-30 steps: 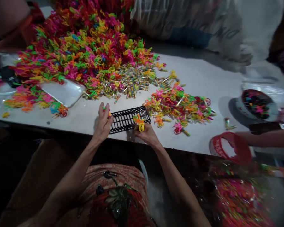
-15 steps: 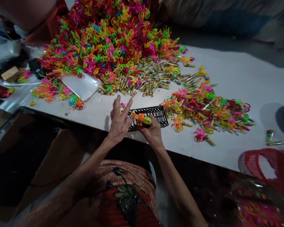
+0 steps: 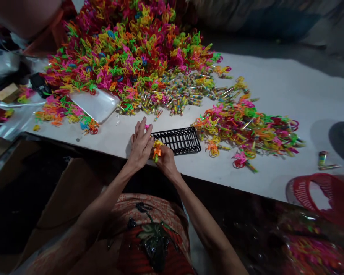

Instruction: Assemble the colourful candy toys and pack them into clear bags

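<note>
My right hand (image 3: pixel 166 160) pinches a small orange-and-yellow plastic toy (image 3: pixel 156 152) just in front of the table edge. Close against it on the left is my left hand (image 3: pixel 139 147), its back up and its fingers bent forward and close together. A bit of a pink plastic toy (image 3: pixel 147 126) shows beyond those fingers and seems held under them; most of it is hidden. Just right of both hands lies a black slotted plastic rack (image 3: pixel 183 141), flat on the white table (image 3: pixel 275 84). My right hand covers its near left corner.
A large heap of bright plastic toys (image 3: pixel 114 57) fills the back left. Small clear tubes (image 3: pixel 177 91) lie before it. A second pile of toys with tubes (image 3: pixel 252 130) sits to the right. A clear plastic bag stack (image 3: pixel 96 105) and a red basket (image 3: pixel 306 191) flank the work area.
My right hand has moved left with the orange-and-yellow toy, off the rack and up to my left hand. My left hand's fingers have drawn together. More of the rack shows.
</note>
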The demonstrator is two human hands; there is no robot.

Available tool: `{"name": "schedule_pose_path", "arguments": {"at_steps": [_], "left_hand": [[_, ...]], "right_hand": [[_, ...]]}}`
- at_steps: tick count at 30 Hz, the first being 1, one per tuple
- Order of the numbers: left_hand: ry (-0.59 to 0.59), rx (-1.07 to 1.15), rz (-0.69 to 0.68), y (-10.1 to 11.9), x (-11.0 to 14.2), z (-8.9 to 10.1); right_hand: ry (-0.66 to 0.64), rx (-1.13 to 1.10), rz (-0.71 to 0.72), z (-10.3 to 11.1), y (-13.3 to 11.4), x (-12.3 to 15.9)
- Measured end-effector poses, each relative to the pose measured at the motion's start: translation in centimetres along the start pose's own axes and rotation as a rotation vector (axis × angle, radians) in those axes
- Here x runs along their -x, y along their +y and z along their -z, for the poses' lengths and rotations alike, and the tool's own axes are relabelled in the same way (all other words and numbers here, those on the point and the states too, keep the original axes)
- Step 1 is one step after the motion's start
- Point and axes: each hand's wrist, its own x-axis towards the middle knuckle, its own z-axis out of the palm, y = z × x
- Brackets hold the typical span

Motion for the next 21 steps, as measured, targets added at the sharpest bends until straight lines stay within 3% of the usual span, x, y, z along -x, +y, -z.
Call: {"name": "schedule_pose_path", "arguments": {"at_steps": [5,8,10,12,15,16,18,21], "left_hand": [[-0.014,-0.012,-0.049,0.3,0.1,-0.4],[-0.01,-0.021,-0.096,0.1,0.0,-0.5],[-0.005,-0.031,-0.121,-0.1,-0.1,-0.2],[0.008,-0.049,-0.139,-0.1,-0.2,0.2],[0.05,-0.09,-0.149,0.1,-0.3,0.6],[0.054,-0.104,-0.143,0.1,-0.4,0.6],[0.033,-0.123,-0.131,0.2,-0.5,0.5],[-0.005,-0.111,-0.117,0.0,-0.6,0.2]], "right_hand": [[-0.227,0.439,-0.069,-0.4,-2.1,0.0],[-0.273,0.482,-0.069,-0.2,-2.5,0.3],[-0.261,0.397,0.017,1.9,-1.8,0.0],[-0.125,0.383,0.039,6.2,-0.7,-0.6],[0.234,0.69,-0.227,13.5,0.7,-1.8],[0.249,0.731,-0.284,15.3,1.0,-2.2],[0.182,0.789,-0.371,16.7,1.5,-3.0],[0.146,0.855,-0.43,14.8,2.1,-3.7]]}}
